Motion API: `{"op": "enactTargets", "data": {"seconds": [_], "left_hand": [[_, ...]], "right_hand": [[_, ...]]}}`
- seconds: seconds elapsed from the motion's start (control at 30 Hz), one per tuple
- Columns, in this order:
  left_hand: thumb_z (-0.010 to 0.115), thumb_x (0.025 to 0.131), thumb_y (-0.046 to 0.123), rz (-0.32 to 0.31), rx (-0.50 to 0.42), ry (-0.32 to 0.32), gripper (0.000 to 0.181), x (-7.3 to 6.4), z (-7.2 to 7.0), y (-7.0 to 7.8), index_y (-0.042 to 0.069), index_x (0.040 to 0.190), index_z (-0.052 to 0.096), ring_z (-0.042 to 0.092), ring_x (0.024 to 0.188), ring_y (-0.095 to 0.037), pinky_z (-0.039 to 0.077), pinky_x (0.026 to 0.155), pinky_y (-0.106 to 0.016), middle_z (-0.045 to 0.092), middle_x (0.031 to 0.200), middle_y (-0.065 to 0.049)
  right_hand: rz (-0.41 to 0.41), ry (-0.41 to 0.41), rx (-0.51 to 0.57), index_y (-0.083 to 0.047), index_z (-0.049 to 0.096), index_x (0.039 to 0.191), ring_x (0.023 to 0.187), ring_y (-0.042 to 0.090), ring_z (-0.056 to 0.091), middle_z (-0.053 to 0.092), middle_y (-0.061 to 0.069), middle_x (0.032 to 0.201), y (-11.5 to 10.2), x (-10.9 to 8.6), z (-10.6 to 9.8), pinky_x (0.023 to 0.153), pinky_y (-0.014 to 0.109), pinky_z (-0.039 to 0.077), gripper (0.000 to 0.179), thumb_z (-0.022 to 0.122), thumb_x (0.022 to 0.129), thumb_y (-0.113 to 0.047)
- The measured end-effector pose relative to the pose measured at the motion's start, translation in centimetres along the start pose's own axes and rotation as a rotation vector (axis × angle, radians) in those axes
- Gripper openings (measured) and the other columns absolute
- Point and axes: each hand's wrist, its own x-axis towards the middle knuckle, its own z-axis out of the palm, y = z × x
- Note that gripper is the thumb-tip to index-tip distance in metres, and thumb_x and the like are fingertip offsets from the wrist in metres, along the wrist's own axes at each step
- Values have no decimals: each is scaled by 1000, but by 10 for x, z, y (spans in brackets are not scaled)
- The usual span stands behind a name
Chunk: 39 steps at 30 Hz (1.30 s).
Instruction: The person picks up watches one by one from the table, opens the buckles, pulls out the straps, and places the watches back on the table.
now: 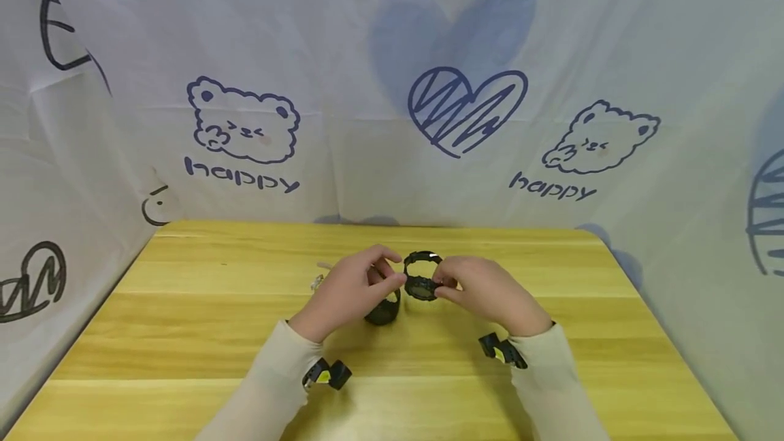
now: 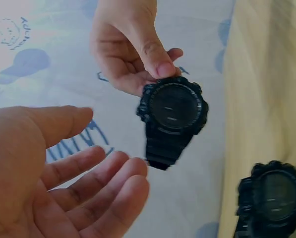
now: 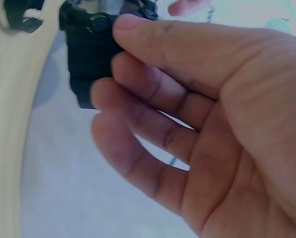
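One black watch (image 1: 420, 289) is pinched over the table (image 1: 422, 393) by the right hand (image 1: 490, 291) in the head view, its strap (image 1: 422, 254) looped; a second watch (image 1: 382, 314) lies left and nearer, partly hidden by the left hand (image 1: 350, 286). Left wrist view: dark round face (image 2: 175, 106), ridged rim; the left hand is open, holding neither watch. Right wrist view: thumb and fingers grip the case edge, likely the safest hold; it looks light, stiff-cased, bendier in the strap.

2 round black watches (image 2: 173, 106), 1 aloft
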Motion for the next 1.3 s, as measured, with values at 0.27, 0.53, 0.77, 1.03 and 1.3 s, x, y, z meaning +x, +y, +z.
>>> {"op": "enactTargets", "data": {"seconds": [0.27, 0.53, 0.77, 1.03, 1.3], "left_hand": [[67, 101, 40, 45, -10, 126, 33, -11, -21, 15, 23, 129, 65, 67, 93, -9, 57, 77, -34, 68, 104, 10], [67, 101, 41, 23, -53, 158, 36, -17, -35, 21, 22, 131, 64, 67, 98, -14, 57, 80, -38, 69, 109, 4], [68, 99, 46, -17, -73, 153, 40, -16, -39, 22, 18, 129, 67, 66, 91, -16, 56, 72, -38, 72, 101, 3], [68, 100, 42, -46, -90, 101, 35, -16, -39, 22, 18, 124, 71, 64, 76, -17, 52, 61, -35, 74, 94, 0], [73, 98, 37, -60, -155, 64, 31, -18, -47, 21, 18, 122, 73, 65, 74, -18, 52, 62, -33, 74, 94, 0]], "right_hand": [[-142, 188, -108, -17, 76, 102, 77, 5, 64, 68, -11, 87, -23, -11, -14, 68, 28, 55, 11, 79, 93, -23], [-307, 356, -156, -16, 76, 99, 75, 6, 61, 67, -9, 85, -38, -17, -18, 62, 23, 52, 13, 84, 89, -21], [-350, 382, -145, -15, 76, 100, 73, 6, 60, 67, -7, 86, -44, -19, -21, 59, 20, 50, 15, 84, 89, -19], [-394, 387, -143, -14, 75, 100, 74, 7, 59, 68, -5, 89, -49, -19, -21, 59, 21, 50, 16, 85, 88, -19], [-379, 389, -96, -15, 75, 101, 77, 7, 60, 69, -5, 90, -52, -18, -21, 63, 22, 52, 15, 83, 90, -21]]}}
